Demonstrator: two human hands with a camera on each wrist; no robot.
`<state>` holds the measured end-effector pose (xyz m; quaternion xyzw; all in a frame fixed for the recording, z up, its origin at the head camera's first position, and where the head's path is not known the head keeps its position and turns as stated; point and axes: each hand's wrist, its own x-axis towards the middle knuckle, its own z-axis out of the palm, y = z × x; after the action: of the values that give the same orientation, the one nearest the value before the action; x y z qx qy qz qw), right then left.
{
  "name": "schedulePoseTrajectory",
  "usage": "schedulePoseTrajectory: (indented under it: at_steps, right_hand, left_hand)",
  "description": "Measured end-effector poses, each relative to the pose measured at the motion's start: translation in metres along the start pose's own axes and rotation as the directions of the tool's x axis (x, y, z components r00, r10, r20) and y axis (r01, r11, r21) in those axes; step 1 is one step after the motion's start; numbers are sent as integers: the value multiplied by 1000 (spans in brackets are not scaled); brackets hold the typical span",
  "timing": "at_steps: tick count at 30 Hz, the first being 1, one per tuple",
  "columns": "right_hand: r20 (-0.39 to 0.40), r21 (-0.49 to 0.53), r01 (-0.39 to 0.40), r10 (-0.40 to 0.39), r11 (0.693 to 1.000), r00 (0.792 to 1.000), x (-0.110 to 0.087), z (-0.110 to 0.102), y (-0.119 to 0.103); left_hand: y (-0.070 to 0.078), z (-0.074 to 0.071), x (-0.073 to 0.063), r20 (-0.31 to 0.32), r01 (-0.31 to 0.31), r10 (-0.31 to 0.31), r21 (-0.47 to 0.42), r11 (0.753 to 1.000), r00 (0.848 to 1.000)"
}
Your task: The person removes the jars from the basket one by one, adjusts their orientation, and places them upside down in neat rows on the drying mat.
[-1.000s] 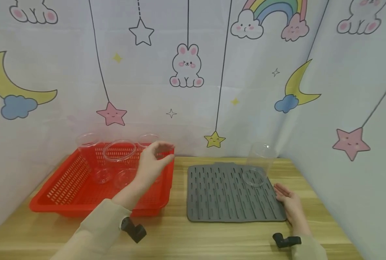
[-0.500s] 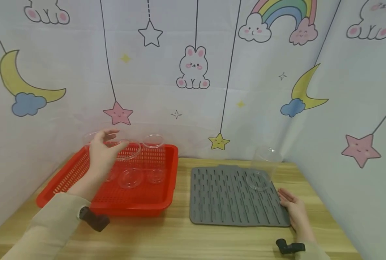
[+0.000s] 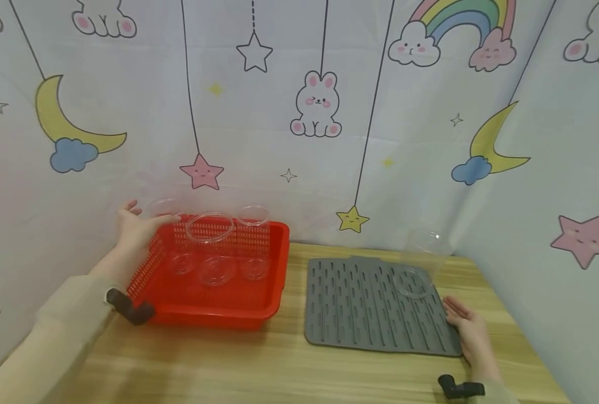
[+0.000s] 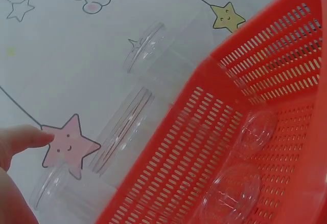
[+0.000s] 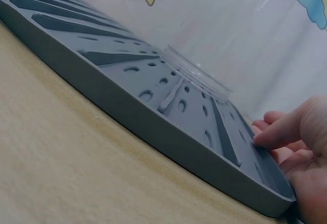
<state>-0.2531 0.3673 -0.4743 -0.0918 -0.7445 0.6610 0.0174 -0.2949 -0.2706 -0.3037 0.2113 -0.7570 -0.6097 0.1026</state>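
Observation:
My left hand (image 3: 137, 227) is at the back left of the red basket (image 3: 213, 317), thumb and fingers spread around the rim of the leftmost clear plastic cup (image 3: 182, 264). In the left wrist view, the visible finger stands apart from the nearest cup (image 4: 48, 188). Two more clear cups, a wide one (image 3: 216, 272) and a narrower one (image 3: 255, 269), stand upright in the basket. My right hand (image 3: 472, 334) rests at the right edge of a grey drying mat (image 3: 370, 314), thumb over its rim. Another clear cup (image 3: 413, 292) stands rim-down on the mat's back right.
A wooden table (image 3: 219, 365) bears the basket and the mat, with a gap between them. Right behind it hangs a white cloth (image 3: 259, 123) with cartoon prints, which also closes off both sides.
My left hand has moved left across the basket, from its right side to the leftmost cup. My right hand stays by the mat. The head view has turned slightly left.

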Motion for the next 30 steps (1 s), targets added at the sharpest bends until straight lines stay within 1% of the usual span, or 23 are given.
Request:
schedulePoseTrajectory:
  at_steps: [3, 5, 10, 12, 17, 20, 22, 23, 25, 28, 30]
  right_hand:
    - [-4, 24, 2, -2, 1000, 1000, -1, -1, 0]
    - [-7, 23, -1, 2, 1000, 1000, -1, -1, 0]
    - [-18, -10, -19, 19, 1000, 1000, -2, 1, -1]
    - [-24, -20, -26, 26, 999, 999, -2, 1, -1]
    - [-39, -22, -46, 45, 999, 998, -1, 2, -3]
    - [-39, -19, -53, 52, 998, 998, -1, 1, -3]
    - [-43, -19, -56, 55, 998, 998, -1, 1, -3]
    - [-44, -19, -55, 54, 998, 998, 0, 1, -3]
    - [-44, -16, -51, 50, 999, 998, 0, 1, -2]
    - [-47, -15, -46, 45, 999, 998, 1, 2, -2]
    - [-46, -13, -43, 43, 999, 998, 1, 2, -2]
  left_hand:
    - [-4, -3, 8, 90, 42, -43, 18, 999, 995]
    - [-9, -5, 14, 143, 52, -57, 35, 998, 988]
    - [-21, -9, 29, 247, 46, -60, 64, 997, 967]
    - [-24, -10, 35, 281, 42, -54, 49, 998, 958]
    - [-30, -10, 47, 334, 33, -26, -15, 999, 942]
    - [-32, -9, 50, 375, 55, -40, -30, 998, 926]
    - [-33, -8, 51, 398, 73, -55, -31, 997, 916]
    - [-34, -8, 52, 406, 72, -53, -31, 997, 912]
    - [-35, -6, 54, 420, 58, -46, -15, 998, 907]
    - [-36, -5, 57, 431, 23, -28, 17, 1000, 902]
    - [-36, -4, 57, 446, 28, -33, 19, 999, 895]
